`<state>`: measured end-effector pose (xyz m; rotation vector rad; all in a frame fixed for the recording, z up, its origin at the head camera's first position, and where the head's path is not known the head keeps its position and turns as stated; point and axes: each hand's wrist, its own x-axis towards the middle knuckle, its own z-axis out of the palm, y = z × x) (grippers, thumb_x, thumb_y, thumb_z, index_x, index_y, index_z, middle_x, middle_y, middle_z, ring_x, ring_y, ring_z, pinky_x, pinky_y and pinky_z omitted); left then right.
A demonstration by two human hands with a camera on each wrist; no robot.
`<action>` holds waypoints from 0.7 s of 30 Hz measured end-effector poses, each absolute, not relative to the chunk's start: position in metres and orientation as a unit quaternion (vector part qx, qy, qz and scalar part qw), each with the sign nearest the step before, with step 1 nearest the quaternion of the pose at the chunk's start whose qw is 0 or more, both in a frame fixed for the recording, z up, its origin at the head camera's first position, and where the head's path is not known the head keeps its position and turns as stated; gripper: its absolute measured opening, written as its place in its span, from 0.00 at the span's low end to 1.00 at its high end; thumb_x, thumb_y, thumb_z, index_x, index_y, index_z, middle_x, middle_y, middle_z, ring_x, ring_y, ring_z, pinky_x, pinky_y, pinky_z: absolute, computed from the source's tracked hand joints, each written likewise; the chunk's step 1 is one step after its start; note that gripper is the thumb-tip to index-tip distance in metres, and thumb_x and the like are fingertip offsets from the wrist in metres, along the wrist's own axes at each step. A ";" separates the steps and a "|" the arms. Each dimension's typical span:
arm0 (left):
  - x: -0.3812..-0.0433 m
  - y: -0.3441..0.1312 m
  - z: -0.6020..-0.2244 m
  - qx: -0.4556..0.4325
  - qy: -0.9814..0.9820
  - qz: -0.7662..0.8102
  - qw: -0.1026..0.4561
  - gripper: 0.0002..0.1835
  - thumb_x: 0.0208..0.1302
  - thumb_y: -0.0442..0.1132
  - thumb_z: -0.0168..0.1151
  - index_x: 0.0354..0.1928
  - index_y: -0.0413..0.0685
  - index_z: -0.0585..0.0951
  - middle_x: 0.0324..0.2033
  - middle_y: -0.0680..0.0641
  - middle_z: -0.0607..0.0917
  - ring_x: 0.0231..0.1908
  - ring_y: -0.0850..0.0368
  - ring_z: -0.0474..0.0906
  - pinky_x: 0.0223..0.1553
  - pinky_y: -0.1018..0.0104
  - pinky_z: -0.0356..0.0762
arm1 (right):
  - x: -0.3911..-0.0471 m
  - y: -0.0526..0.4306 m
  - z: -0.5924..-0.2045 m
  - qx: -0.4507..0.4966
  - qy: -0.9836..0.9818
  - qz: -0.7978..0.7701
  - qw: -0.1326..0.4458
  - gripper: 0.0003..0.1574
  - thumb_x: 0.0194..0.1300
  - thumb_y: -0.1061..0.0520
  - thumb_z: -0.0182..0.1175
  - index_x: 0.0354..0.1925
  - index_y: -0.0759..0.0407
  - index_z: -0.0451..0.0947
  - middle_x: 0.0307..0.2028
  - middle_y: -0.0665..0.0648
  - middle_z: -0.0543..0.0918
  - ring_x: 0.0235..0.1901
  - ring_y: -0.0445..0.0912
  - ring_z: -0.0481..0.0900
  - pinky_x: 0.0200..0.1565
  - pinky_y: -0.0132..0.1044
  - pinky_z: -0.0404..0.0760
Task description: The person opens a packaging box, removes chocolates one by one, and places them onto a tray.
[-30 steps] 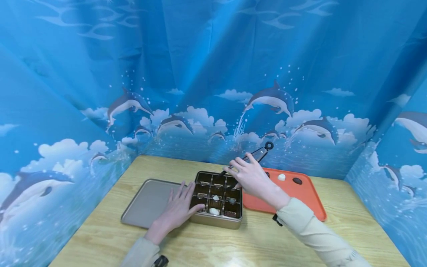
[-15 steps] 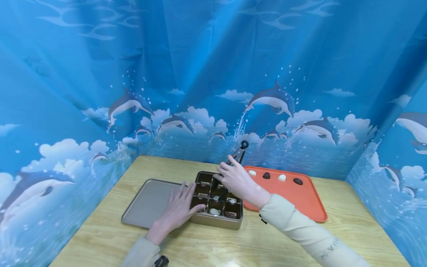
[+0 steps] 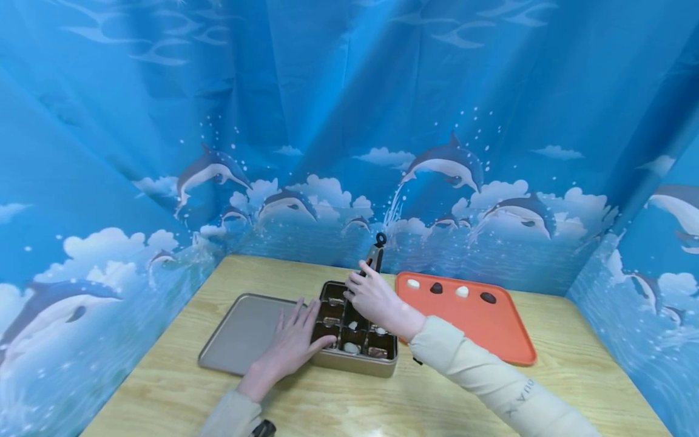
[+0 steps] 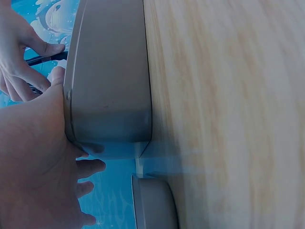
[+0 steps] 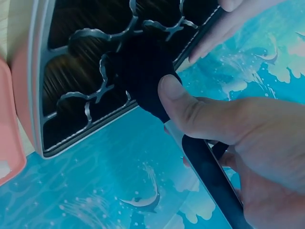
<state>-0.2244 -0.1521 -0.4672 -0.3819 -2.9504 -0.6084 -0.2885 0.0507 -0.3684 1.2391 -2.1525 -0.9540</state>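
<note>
My right hand (image 3: 377, 300) grips a pair of black and metal tongs (image 3: 376, 252), which stand steeply over the divided tin box (image 3: 355, 365). In the right wrist view the thumb presses the tongs, and their dark head (image 5: 143, 71) reaches into a compartment; whether it holds anything is hidden. My left hand (image 3: 295, 337) rests on the box's left rim with its fingers straight and spread. Front compartments hold a white chocolate (image 3: 351, 348) and a brown chocolate (image 3: 378, 352), and a small pale piece (image 3: 352, 326) shows behind them. My right hand covers the back right compartments.
An orange tray (image 3: 480, 331) lies right of the box. Along its back edge sit a white piece (image 3: 413, 284), a dark piece (image 3: 436, 288), another white piece (image 3: 462, 291) and a dark oval (image 3: 488, 297). A grey metal lid (image 3: 240, 334) lies to the left.
My right hand and the tongs have moved left over the box, the tongs turning steeper and their arms coming together. The tray's back row is now uncovered. My left hand stays put.
</note>
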 end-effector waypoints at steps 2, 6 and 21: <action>-0.223 -0.151 -0.466 -0.127 -0.970 -0.202 0.054 0.47 0.73 0.64 0.53 0.79 0.37 0.54 0.77 0.37 0.56 0.78 0.36 0.41 0.73 0.27 0.38 | -0.289 0.051 -0.372 0.455 -0.785 -0.343 0.242 0.16 0.72 0.48 0.58 0.53 0.36 0.86 0.54 0.42 0.84 0.57 0.43 0.75 0.67 0.48 0.67; -0.221 -0.152 -0.464 -0.128 -0.969 -0.203 0.052 0.47 0.73 0.64 0.52 0.79 0.37 0.53 0.77 0.37 0.56 0.78 0.36 0.42 0.73 0.28 0.39 | -0.286 0.049 -0.376 0.447 -0.788 -0.357 0.227 0.17 0.74 0.48 0.57 0.57 0.37 0.84 0.57 0.42 0.82 0.60 0.43 0.74 0.69 0.48 0.67; -0.223 -0.152 -0.466 -0.127 -0.970 -0.202 0.049 0.48 0.73 0.66 0.50 0.79 0.38 0.53 0.78 0.38 0.56 0.78 0.37 0.41 0.73 0.27 0.39 | -0.284 0.055 -0.381 0.446 -0.784 -0.358 0.242 0.13 0.70 0.51 0.65 0.51 0.39 0.87 0.55 0.42 0.83 0.59 0.43 0.74 0.68 0.47 0.68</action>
